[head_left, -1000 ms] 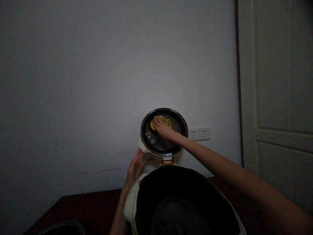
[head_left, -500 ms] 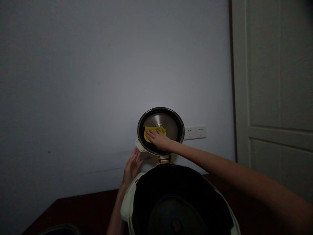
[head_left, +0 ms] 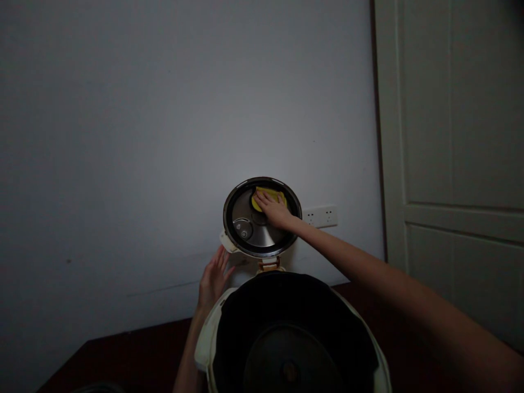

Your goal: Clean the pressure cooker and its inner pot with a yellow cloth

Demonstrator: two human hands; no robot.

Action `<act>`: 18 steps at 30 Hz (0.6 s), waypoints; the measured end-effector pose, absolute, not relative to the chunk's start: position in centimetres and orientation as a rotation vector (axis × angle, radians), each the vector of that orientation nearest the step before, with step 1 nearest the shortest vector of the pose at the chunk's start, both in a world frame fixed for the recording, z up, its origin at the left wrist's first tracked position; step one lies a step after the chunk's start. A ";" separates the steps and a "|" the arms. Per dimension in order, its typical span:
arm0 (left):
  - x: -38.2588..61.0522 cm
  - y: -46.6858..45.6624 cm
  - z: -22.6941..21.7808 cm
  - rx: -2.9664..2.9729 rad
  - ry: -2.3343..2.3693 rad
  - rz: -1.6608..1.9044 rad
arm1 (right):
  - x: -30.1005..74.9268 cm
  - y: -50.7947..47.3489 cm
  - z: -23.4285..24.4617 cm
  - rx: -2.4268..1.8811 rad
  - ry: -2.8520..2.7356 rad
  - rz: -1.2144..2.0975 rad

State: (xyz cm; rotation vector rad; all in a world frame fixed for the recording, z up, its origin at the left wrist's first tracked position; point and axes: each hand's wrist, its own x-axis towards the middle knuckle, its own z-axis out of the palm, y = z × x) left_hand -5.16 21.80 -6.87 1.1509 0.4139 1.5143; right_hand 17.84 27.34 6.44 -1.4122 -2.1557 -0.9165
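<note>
A white rice cooker point(head_left: 207, 341) stands open on a dark table, its black inner cavity facing me. Its round lid point(head_left: 245, 226) is raised upright, metal inner plate towards me. My right hand point(head_left: 275, 210) presses a yellow cloth point(head_left: 268, 195) flat against the upper part of that plate, fingers stretched over the cloth. My left hand point(head_left: 213, 278) rests with fingers apart against the cooker's left rear side, just below the lid's left edge.
A grey wall fills the background, with a white socket strip point(head_left: 321, 216) right of the lid. A white door point(head_left: 454, 164) stands at the right. The dark table point(head_left: 135, 355) runs to the left of the cooker.
My right hand has slid the yellow cloth from the lid's lower left up to its upper middle. The view has shifted slightly right. My left hand stays beside the cooker.
</note>
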 end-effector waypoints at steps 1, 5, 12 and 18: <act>-5.1 21.8 -6.8 1.142 0.406 1.515 | 18.1 27.2 5.8 -1.447 -2.121 -0.884; -5.0 21.7 -6.7 1.116 0.386 1.508 | 18.5 26.1 2.0 -1.540 -2.073 -0.776; -5.1 21.7 -6.8 1.117 0.368 1.500 | 18.3 24.9 -1.4 -1.433 -2.215 -0.891; -5.3 22.1 -6.9 1.105 0.371 1.488 | 16.4 25.6 2.3 -1.338 -2.276 -0.945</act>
